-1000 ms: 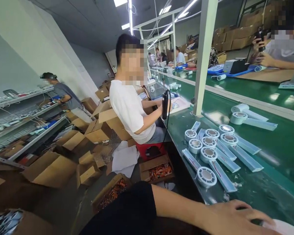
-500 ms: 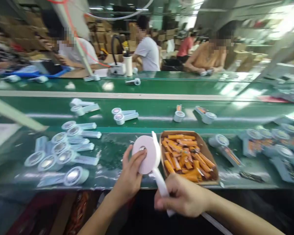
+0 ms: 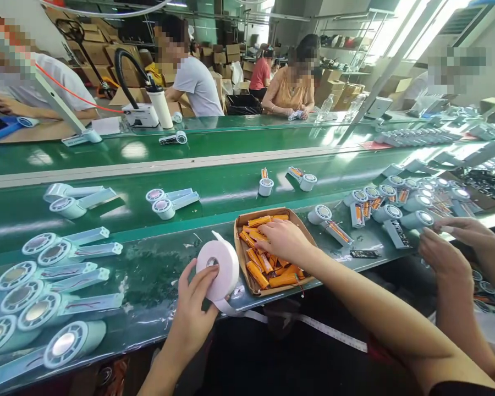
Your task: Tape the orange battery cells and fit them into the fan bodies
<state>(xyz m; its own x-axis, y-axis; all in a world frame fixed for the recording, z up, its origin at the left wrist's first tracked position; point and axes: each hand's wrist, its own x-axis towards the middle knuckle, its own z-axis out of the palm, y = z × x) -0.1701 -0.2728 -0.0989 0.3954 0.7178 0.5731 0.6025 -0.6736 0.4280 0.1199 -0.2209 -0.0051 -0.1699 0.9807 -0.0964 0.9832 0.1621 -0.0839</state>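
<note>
My left hand (image 3: 196, 305) grips a white roll of tape (image 3: 218, 267) at the near edge of the green bench (image 3: 165, 269); a loose strip of tape (image 3: 313, 325) trails off to the right below the edge. My right hand (image 3: 282, 239) reaches into a cardboard tray (image 3: 241, 257) full of orange battery cells (image 3: 268, 269), its fingers curled down among them; whether it holds one is hidden. Pale blue fan shells (image 3: 45, 291) with round heads lie in a cluster at the left.
A co-worker's two hands (image 3: 449, 242) work at the right beside several more fan shells (image 3: 396, 201). More shells (image 3: 167, 201) ride the green conveyor (image 3: 214, 181) behind. Other people sit across the line. A white machine with a black hose (image 3: 142, 110) stands at the back left.
My right hand let go of the tape strip and moved up into the tray of orange cells. The left hand keeps the roll. The view has steadied and shifted right.
</note>
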